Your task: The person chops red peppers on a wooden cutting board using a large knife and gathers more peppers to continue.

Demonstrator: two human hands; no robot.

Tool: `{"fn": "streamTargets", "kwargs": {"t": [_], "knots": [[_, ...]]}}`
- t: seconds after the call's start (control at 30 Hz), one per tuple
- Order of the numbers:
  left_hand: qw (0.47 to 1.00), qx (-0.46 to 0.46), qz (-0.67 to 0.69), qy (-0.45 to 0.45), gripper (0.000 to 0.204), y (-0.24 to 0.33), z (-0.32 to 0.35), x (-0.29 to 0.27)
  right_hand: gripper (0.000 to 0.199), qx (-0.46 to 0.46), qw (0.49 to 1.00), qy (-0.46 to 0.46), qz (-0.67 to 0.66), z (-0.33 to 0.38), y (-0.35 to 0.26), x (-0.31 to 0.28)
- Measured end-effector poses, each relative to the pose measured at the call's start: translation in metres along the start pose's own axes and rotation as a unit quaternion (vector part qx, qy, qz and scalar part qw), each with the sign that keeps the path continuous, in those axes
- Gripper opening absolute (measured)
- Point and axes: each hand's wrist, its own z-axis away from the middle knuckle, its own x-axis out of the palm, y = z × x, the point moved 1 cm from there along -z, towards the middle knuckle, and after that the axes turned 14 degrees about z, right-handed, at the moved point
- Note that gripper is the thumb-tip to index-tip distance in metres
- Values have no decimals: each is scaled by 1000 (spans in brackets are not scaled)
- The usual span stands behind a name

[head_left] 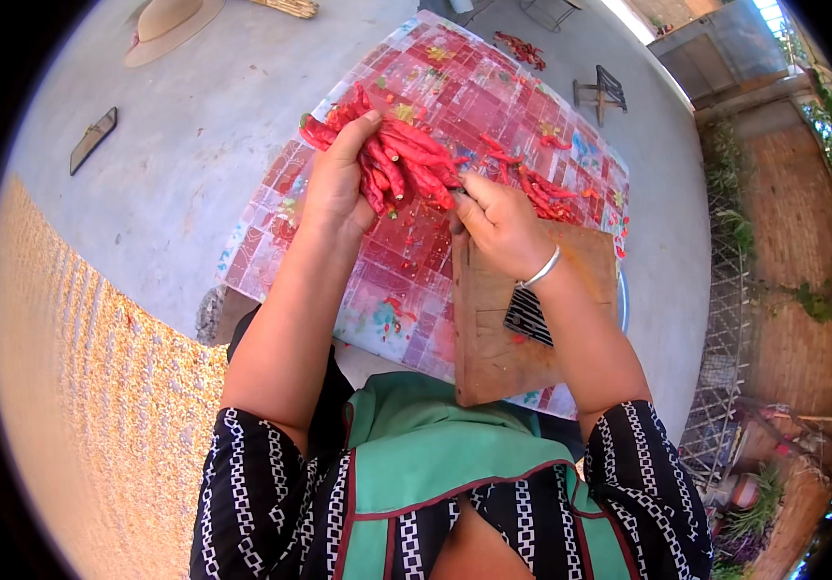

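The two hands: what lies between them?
In the head view, a bunch of red chillies fills the stretch between the left hand and the right hand, over the patterned mat.

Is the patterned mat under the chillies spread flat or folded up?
Spread flat: the patterned mat lies open on the concrete, its edges showing, with red chillies gathered on it by the left hand.

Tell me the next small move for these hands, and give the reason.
Probably draw the bunch of red chillies back onto the wooden board. The left hand grips the bunch over the patterned mat, the right hand pinches its near ends at the board's top edge.
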Motion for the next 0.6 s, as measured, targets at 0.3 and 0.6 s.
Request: {"fn": "streamTargets", "kwargs": {"t": [0.3, 0.6], "knots": [[990, 109, -69, -48, 12, 30, 0, 6, 36, 131, 974, 107, 149, -46, 93, -55], [990, 114, -79, -36, 14, 39, -1, 6, 33, 118, 912, 25, 392, -93, 158, -18]]}}
